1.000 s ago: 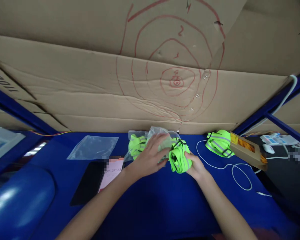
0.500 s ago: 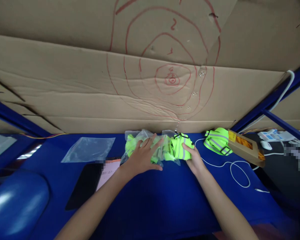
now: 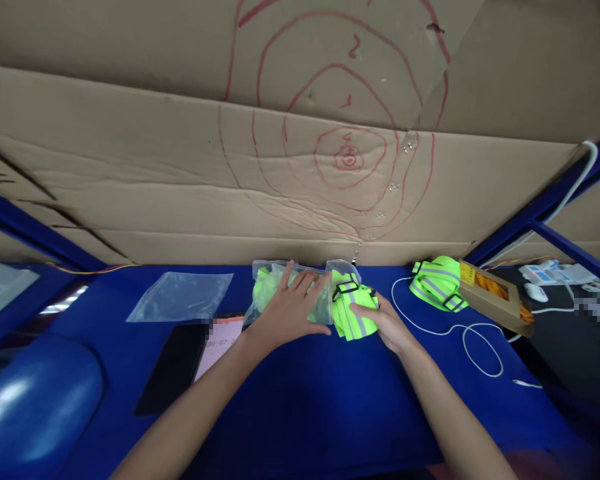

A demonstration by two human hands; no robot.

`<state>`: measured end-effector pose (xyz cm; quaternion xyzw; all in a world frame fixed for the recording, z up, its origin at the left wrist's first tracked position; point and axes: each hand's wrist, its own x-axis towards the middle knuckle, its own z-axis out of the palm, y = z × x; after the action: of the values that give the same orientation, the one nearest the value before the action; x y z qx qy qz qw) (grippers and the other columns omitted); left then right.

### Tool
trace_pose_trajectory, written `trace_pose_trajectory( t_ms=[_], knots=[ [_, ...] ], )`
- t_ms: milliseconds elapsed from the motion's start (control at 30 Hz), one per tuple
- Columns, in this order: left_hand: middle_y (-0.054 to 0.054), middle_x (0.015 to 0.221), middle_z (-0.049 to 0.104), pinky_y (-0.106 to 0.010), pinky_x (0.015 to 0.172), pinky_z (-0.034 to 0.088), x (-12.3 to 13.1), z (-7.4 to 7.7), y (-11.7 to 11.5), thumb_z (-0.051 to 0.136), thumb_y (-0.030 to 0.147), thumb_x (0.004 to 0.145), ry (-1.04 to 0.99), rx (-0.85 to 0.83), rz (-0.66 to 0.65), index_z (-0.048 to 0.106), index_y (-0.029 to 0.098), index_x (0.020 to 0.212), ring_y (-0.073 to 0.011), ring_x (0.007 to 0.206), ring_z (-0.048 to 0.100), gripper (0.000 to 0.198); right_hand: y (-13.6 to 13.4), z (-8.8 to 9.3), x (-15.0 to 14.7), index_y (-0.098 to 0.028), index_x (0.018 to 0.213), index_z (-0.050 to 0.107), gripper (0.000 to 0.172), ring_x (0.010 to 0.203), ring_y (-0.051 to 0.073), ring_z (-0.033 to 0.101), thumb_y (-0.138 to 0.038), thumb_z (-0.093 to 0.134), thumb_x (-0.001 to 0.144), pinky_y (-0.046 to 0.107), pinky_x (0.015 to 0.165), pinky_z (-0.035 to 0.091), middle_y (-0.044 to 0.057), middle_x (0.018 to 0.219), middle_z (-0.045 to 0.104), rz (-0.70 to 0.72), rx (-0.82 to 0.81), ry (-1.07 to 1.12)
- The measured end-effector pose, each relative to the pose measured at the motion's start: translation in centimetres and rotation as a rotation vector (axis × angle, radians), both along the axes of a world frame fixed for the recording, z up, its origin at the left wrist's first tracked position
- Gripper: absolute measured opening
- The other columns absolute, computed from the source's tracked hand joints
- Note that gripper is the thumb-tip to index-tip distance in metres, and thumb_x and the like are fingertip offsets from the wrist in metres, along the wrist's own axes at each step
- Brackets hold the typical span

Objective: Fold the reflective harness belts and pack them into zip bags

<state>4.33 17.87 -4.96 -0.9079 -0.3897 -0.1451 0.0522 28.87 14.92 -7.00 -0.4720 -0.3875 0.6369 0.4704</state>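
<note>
My left hand (image 3: 293, 300) lies with fingers spread over a clear plastic bag (image 3: 325, 308) with neon-green strapping (image 3: 264, 288) inside. My right hand (image 3: 387, 323) grips a folded neon-green reflective belt (image 3: 353, 323), thumb on top, the fingers mostly hidden beneath. The belt has a grey stripe and black buckles. Behind the belt shows the edge of another clear bag (image 3: 347, 268); how the bags overlap I cannot tell. Farther right rests a second folded reflective belt (image 3: 437, 283), out of both hands.
A flat clear bag (image 3: 180, 297) lies left on the blue table (image 3: 305, 413), with a dark tablet or phone (image 3: 167, 373) and a pinkish screen (image 3: 225, 337) nearer. At right are a white cable (image 3: 480, 363) and a cardboard box (image 3: 500, 310). Cardboard (image 3: 155, 213) stands behind.
My right hand has drawn the folded belt slightly left and toward me, turning it. More of the belt shows clear of the plastic. My left hand stays on the bag.
</note>
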Motion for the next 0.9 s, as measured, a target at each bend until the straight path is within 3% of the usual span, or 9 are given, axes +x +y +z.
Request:
trace_pose_trajectory(
  t_ms=[200,367,500,600,733,900],
  knots=[
    [-0.016,0.155,0.052,-0.056,0.130,0.003,0.6,-0.7,-0.7,0.081,0.069,0.072,-0.052,-0.144,-0.145,0.029,0.021,0.157,-0.0315,0.148,0.044,0.111,-0.3,1.0,1.4,-0.021,0.122,0.069,0.053,0.097,0.023,0.070,-0.044,0.086,0.078,0.036,0.090,0.053,0.003,0.112,0.076,0.284,0.006,-0.178],
    [-0.016,0.153,0.053,-0.060,0.129,-0.001,1.2,-0.2,-1.9,0.085,0.063,0.072,-0.029,-0.223,-0.215,0.025,0.024,0.160,-0.0334,0.147,0.044,0.114,-0.7,1.3,2.4,-0.022,0.127,0.065,0.057,0.119,0.027,0.063,-0.046,0.084,0.079,0.041,0.107,0.046,0.004,0.128,0.070,0.363,0.138,-0.409],
    [-0.020,0.158,0.046,-0.065,0.127,-0.001,1.1,0.3,-2.6,0.083,0.074,0.066,0.017,-0.309,-0.256,0.016,0.021,0.163,-0.0380,0.150,0.040,0.129,-1.0,1.5,2.5,-0.023,0.134,0.058,0.064,0.128,0.028,0.058,-0.043,0.084,0.079,0.042,0.113,0.041,0.005,0.136,0.066,0.414,0.220,-0.531],
    [-0.022,0.160,0.044,-0.066,0.126,0.002,1.0,0.4,-2.7,0.078,0.078,0.067,0.017,-0.320,-0.254,0.017,0.020,0.162,-0.0387,0.150,0.039,0.128,-1.1,1.3,2.0,-0.022,0.131,0.058,0.063,0.124,0.028,0.060,-0.045,0.084,0.078,0.041,0.110,0.043,0.005,0.132,0.067,0.380,0.214,-0.488],
    [-0.019,0.153,0.054,-0.061,0.126,0.011,1.3,0.0,-2.7,0.080,0.069,0.073,0.009,-0.215,-0.221,0.029,0.018,0.157,-0.0351,0.144,0.048,0.111,-1.2,0.7,0.9,-0.021,0.124,0.063,0.053,0.120,0.027,0.062,-0.053,0.077,0.084,0.039,0.107,0.044,0.005,0.127,0.069,0.292,0.225,-0.438],
    [-0.020,0.152,0.054,-0.058,0.124,0.021,1.9,-0.5,-2.5,0.079,0.065,0.077,0.013,-0.090,-0.179,0.031,0.012,0.156,-0.0351,0.142,0.049,0.106,-1.2,0.7,0.0,-0.023,0.113,0.058,0.046,0.092,0.020,0.064,-0.058,0.073,0.086,0.031,0.084,0.050,0.001,0.101,0.069,0.089,0.220,-0.443]
  ],
)
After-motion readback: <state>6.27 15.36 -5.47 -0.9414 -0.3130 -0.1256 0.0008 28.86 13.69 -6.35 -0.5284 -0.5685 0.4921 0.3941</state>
